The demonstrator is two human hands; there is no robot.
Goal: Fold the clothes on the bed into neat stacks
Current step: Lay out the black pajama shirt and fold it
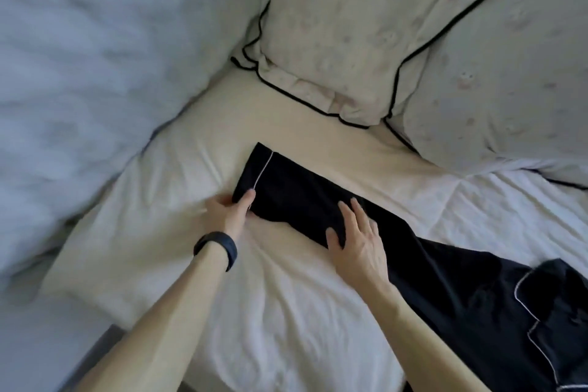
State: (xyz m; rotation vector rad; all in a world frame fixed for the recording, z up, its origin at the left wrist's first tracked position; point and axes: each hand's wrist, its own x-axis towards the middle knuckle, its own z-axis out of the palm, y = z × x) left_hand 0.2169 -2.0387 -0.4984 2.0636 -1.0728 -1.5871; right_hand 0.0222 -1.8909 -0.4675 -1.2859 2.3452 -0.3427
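— Status, left hand [230,212]?
— Bare forearm extended, dark band [219,248] at the wrist. Thumb and fingers pinch the black sleeve [296,188] at its end.
— And the right hand [356,239]?
— Forearm extended, palm down, fingers straight and slightly spread, pressing flat on it.

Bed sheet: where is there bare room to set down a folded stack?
Bare sheet lies between the two forearms, and a cream strip between the black pyjama top and the pillows. Its body crowds the lower right.

Black-piped pillow [334,25] nxt to 2nd pillow [509,73], rumpled duvet [79,73].
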